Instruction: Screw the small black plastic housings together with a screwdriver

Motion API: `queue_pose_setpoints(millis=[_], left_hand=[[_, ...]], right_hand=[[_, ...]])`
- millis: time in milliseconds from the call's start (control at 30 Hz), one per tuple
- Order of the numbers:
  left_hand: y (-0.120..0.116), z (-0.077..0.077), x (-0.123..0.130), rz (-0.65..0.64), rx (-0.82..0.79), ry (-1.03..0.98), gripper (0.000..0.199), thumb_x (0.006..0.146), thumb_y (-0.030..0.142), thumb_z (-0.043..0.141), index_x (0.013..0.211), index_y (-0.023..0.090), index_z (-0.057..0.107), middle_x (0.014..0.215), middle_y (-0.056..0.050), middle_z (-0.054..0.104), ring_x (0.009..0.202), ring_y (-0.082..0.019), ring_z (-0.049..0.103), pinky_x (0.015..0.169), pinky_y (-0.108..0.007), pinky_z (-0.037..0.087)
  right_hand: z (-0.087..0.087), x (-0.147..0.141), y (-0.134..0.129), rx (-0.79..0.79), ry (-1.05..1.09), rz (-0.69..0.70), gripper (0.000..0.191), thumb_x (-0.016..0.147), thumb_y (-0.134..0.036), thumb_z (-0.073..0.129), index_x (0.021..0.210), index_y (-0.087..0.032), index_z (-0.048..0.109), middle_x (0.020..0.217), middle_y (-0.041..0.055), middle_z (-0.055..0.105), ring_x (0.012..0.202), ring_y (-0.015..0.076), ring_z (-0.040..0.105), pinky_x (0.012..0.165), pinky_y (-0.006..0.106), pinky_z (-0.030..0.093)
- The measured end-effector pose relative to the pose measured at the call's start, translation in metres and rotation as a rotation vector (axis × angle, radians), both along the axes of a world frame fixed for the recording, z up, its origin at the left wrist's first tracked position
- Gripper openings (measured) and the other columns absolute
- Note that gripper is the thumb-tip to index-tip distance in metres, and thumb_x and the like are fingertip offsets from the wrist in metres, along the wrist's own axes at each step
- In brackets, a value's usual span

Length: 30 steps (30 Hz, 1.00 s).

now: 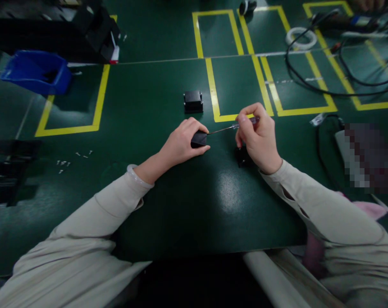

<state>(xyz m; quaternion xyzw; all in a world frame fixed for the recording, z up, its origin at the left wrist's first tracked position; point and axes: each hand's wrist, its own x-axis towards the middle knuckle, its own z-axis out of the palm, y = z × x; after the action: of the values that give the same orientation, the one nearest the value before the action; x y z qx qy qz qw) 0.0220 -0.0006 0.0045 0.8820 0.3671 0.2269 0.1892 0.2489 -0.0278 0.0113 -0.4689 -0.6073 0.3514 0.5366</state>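
Note:
My left hand [185, 139] grips a small black block-shaped part [198, 139] between thumb and fingers, close to the table surface. In my right hand [258, 139] is a screwdriver [235, 126] with a clear handle. Its thin metal shaft points left, and the tip meets the right side of the black part. Just below my right hand lies another small black piece [242, 156], partly hidden by the fingers. Beyond my left hand, a black box-shaped part [193, 102] with silver screws at its sides rests on the green table [187, 214].
Loose screws [63, 163] lie at left, near stacked black parts [13, 167]. A blue bin [36, 72] stands at upper left beside black trays [85, 30]. Yellow tape [213, 96] marks the table. Cables [296, 70] and a white tape roll [301, 38] occupy the upper right.

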Motion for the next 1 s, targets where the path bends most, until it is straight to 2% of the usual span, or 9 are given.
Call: queue_pose_setpoints(millis=[200,400,600,833,1000], left_hand=[[0.0003,-0.0008,-0.0007,-0.010,0.018,-0.004,0.030,0.086,0.030,0.072,0.110,0.016,0.061,0.109,-0.008,0.063,0.104,-0.023,0.058,0.093,-0.036,0.047],[0.0003,-0.0003,-0.0007,-0.005,0.013,-0.005,0.030,0.086,0.030,0.072,0.109,0.016,0.061,0.109,-0.008,0.064,0.104,-0.023,0.059,0.093,-0.037,0.048],[-0.0002,0.0004,0.0004,0.001,0.003,0.010,0.029,0.086,0.031,0.072,0.109,0.017,0.061,0.109,-0.008,0.063,0.104,-0.024,0.058,0.093,-0.037,0.048],[-0.0005,0.0002,-0.0005,-0.007,0.018,0.000,0.030,0.086,0.030,0.073,0.109,0.016,0.061,0.109,-0.008,0.064,0.104,-0.023,0.059,0.092,-0.037,0.048],[0.0004,-0.0002,-0.0003,-0.003,0.009,0.005,0.029,0.086,0.030,0.072,0.109,0.017,0.060,0.110,-0.008,0.064,0.105,-0.023,0.059,0.093,-0.037,0.048]], right_hand=[[-0.0004,-0.0004,0.0001,0.011,0.018,0.011,0.037,0.091,-0.063,0.060,0.093,-0.027,0.049,0.051,-0.0085,0.043,0.036,0.0071,0.045,0.034,0.026,0.029],[-0.0007,0.0007,0.0008,0.006,-0.012,-0.006,0.038,0.095,-0.061,0.055,0.085,-0.025,0.049,0.048,-0.0087,0.034,0.034,0.0061,0.041,0.033,0.026,0.027],[-0.0008,0.0004,0.0003,0.030,0.010,0.009,0.035,0.093,-0.061,0.059,0.093,-0.028,0.050,0.051,-0.0082,0.042,0.037,0.0078,0.045,0.035,0.026,0.030],[0.0012,0.0001,0.0005,0.009,-0.015,-0.014,0.038,0.095,-0.061,0.056,0.084,-0.025,0.049,0.048,-0.0088,0.035,0.034,0.0060,0.042,0.033,0.025,0.027],[-0.0010,-0.0007,0.0007,0.010,0.016,-0.017,0.039,0.091,-0.065,0.059,0.093,-0.027,0.048,0.050,-0.0089,0.041,0.035,0.0068,0.043,0.033,0.026,0.028]])
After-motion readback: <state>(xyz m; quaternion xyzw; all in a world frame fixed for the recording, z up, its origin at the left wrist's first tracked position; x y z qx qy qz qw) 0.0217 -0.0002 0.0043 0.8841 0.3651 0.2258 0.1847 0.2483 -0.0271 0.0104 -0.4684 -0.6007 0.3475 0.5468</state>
